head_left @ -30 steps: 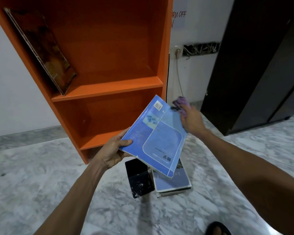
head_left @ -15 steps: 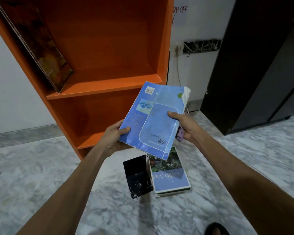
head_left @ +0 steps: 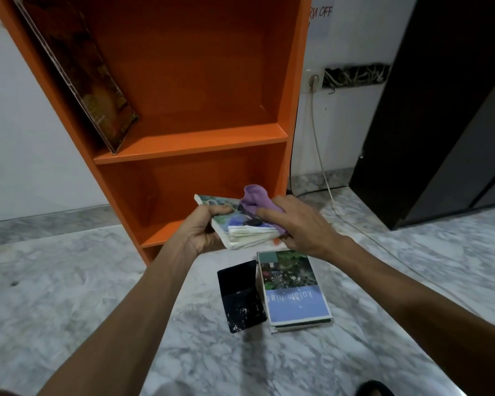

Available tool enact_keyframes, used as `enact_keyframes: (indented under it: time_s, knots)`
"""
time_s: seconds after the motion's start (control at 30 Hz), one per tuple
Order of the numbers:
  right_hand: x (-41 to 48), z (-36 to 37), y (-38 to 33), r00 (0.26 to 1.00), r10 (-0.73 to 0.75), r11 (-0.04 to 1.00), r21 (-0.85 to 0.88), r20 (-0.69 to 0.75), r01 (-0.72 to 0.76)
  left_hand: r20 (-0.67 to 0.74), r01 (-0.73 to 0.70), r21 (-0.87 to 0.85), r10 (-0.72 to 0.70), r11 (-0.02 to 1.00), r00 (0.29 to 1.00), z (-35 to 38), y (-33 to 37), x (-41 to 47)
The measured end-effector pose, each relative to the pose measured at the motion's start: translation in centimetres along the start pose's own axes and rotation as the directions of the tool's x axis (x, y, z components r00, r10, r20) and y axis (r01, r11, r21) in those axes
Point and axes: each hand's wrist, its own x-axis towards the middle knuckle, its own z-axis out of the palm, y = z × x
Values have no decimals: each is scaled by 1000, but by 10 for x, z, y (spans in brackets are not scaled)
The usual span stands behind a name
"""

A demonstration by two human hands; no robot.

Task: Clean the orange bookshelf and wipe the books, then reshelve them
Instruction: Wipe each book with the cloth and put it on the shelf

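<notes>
Front of the orange bookshelf [head_left: 189, 142], level with its bottom compartment: both forearms reach forward and meet mid-frame.

left hand [head_left: 202, 231] comes in from lower left. Thumb lies on top of the cover, fingers curl underneath, clamped on the left edge of the paperback [head_left: 249, 237]. Paperback is roughly flat with its page edges fanned toward the camera. It is off the floor, in front of the lowest shelf opening, not on any shelf.

right hand [head_left: 300, 224] comes in from the right, palm down, knuckles up. Fingers are bent over the purple cloth [head_left: 256, 200], gripping it bunched and pressing it onto the paperback's cover. One fold sticks up beyond the fingertips. Thumb on that hand: cannot tell.

Upper shelf: one large dark-covered book [head_left: 97, 90] leans against the left side panel.

Marble floor [head_left: 69, 310] below the hands: book stack [head_left: 295, 292], blue-and-green cover up, with a black flat item [head_left: 240, 295] against its left side. White cable [head_left: 320, 155] runs down the wall just right of the bookshelf.
</notes>
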Motion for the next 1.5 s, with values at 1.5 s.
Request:
enact_keyframes:
  time_s: [1.5]
  knots:
    - [-15,12,-14,817,560,761,477,-138,-441,85,-326,-206,348,923,933,-8,-18,7]
